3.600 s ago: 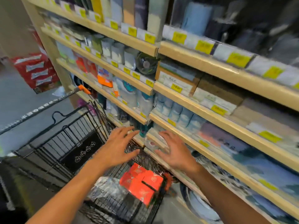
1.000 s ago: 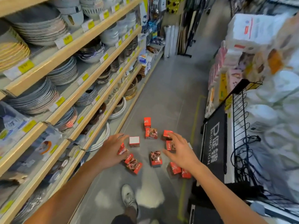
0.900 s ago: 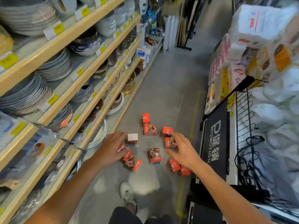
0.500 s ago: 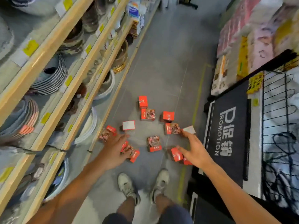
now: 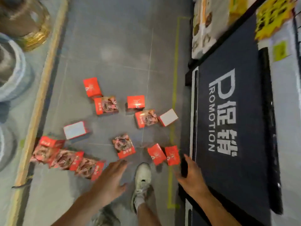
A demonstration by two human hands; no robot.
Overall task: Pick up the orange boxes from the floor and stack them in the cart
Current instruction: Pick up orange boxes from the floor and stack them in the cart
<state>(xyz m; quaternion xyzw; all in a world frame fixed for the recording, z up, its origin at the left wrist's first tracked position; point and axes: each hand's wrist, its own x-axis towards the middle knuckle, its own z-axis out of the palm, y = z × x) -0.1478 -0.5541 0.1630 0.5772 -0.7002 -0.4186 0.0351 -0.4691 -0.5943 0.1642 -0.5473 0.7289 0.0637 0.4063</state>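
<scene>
Grey tiled floor (image 5: 114, 46) carries scattered orange boxes (image 5: 123, 145).

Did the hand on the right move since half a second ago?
Yes. The right hand was reaching over the orange boxes; now it sits nearer the person, below the two boxes, against the edge of the black promotion sign.

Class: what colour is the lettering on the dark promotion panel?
White lettering on the promotion panel, clearest in the head view.
</scene>
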